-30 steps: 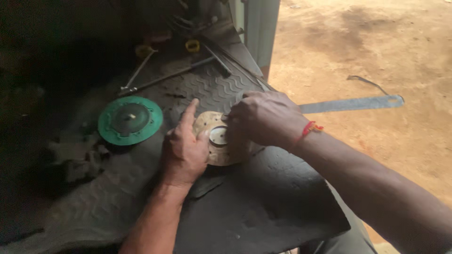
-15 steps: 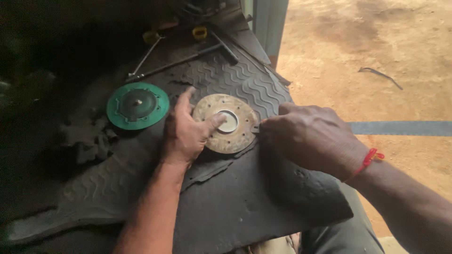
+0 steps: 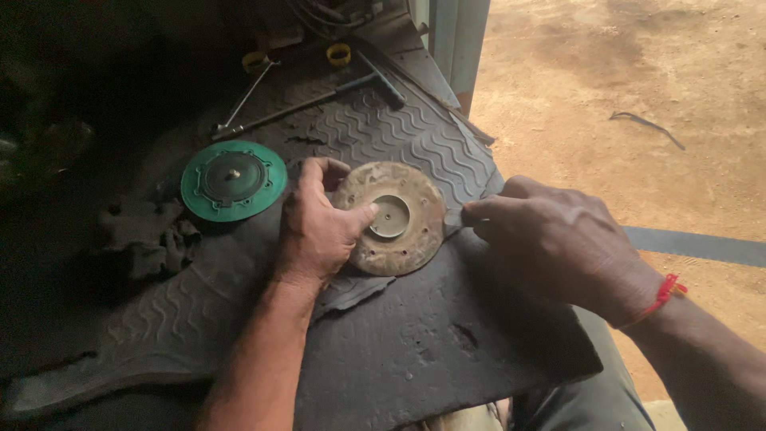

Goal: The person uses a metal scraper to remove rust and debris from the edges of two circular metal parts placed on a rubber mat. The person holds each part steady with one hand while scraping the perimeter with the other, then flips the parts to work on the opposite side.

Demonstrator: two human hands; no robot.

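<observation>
A dark rubber mat (image 3: 415, 351) with a wavy tread covers most of the view, lying on a vehicle floor. Its right edge runs diagonally from the upper middle down to the lower right, where a corner hangs over bare sandy ground (image 3: 638, 80). The mat has open room in its lower half; the upper part is crowded. Beyond the right edge, a flat grey strip (image 3: 702, 246) lies on the ground, and a dark twig (image 3: 646, 126) lies farther off.

A grey door post (image 3: 456, 40) stands at the top, at the mat's far edge.

The right hand (image 3: 558, 239) hovers over the mat's right edge, fingers curled together and thumb and forefinger pinched, tips just beside the metal disc; whether they hold anything cannot be told. A red thread (image 3: 658, 299) circles the wrist.

The left hand (image 3: 319, 231) rests on the mat, its grip loose, thumb pressing the disc's face near the centre hub.

The metal disc (image 3: 399, 219), tan, round and worn, lies flat at the mat's middle, between the two hands.

A green disc (image 3: 233, 180) lies flat to the left, near the left hand. A crumpled dark rag (image 3: 148, 231) sits beside it.

Long metal tools (image 3: 303, 104) and two yellow rings (image 3: 338, 54) lie at the far end.
</observation>
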